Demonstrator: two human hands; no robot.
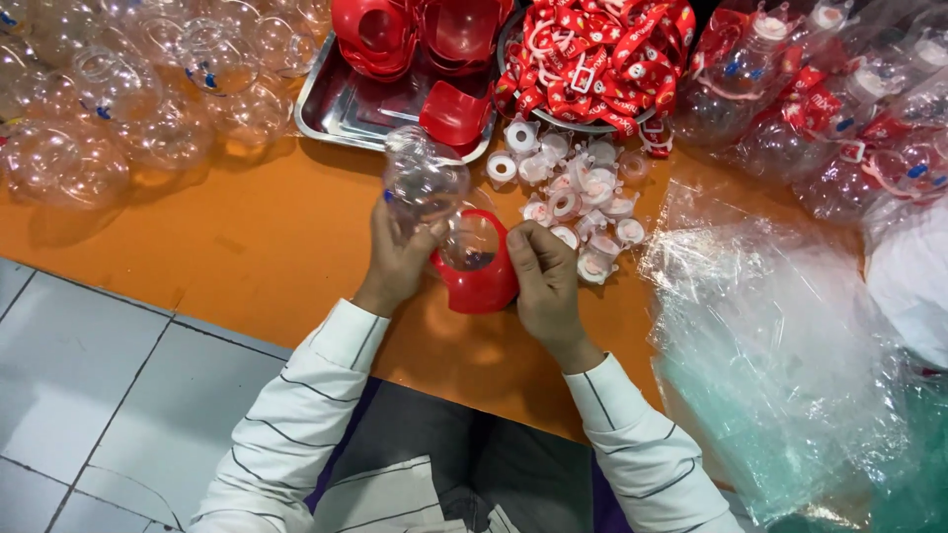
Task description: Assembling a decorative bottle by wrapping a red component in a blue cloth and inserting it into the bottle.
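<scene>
Near edge of the orange table (247,257): left hand (395,265) closed around a clear plastic bottle (425,183); right hand (543,281) pinches the rim of a red plastic base (479,286). Bottle lies up-left of the base, long axis tilted away, lower end touching the base's opening between both hands. Beyond: white caps (578,202), steel tray (341,104), red straps (592,54) at the far edge.

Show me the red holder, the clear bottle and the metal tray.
red holder (481,286), head view, on its lower front wall between the hands.
clear bottle (425,181), head view, on its rounded body above the left hand.
metal tray (341,107), head view, on its bare floor at the left.
</scene>
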